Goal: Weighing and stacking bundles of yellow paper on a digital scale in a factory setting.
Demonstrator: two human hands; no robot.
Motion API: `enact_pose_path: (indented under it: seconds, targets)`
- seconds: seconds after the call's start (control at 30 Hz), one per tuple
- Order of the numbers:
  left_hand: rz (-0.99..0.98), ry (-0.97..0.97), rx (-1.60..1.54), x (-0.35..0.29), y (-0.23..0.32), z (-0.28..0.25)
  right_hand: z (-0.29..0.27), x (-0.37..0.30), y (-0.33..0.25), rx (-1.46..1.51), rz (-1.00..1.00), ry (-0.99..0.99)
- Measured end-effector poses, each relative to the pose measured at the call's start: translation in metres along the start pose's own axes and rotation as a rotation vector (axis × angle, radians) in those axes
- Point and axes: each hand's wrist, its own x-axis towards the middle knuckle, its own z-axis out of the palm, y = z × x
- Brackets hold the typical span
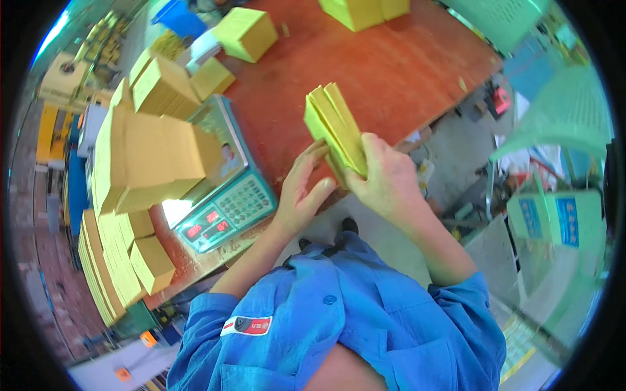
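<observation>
A thick wad of folded yellow paper sheets (pixel 334 124) is tilted upright in front of me, near the table's front edge. My right hand (pixel 391 174) is closed around its lower right side, with the thumb across the near face. At the wad's lower left, the fingertips of my left hand (pixel 303 186) touch its edge. That hand's thumb stands apart from its fingers, and its palm holds nothing. A teal digital weighing scale (pixel 242 201) with a lit red display is left of my left hand. Large brown-yellow paper stacks (pixel 156 153) are beside and partly over its pan.
The red tabletop (pixel 293 58) carries more yellow paper blocks (pixel 246 34) at the back, and others (pixel 151 264) at the near left. A blue bin (pixel 179 18) is beyond the far left corner. Pale green chairs (pixel 554 218) are on the right, past the table edge.
</observation>
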Motion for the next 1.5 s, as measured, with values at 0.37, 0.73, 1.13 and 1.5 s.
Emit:
enact_pose_path:
  seconds: [0.37,0.73,1.13,1.5]
  targets:
    - [-0.254,0.478,-0.212,0.026,-0.045,0.0,0.019,0.053,-0.016,-0.056,-0.037,-0.377]
    - [-0.024,0.413,-0.127,0.036,-0.029,-0.006,0.038,0.085,-0.012,0.705,-0.031,-0.38]
    - [0.077,0.374,0.124,-0.001,-0.07,-0.018,0.102,0.048,0.022,0.845,-0.128,-0.296]
    - [-0.171,0.26,0.402,0.027,0.004,-0.04,0.051,0.066,0.002,0.868,0.022,-0.274]
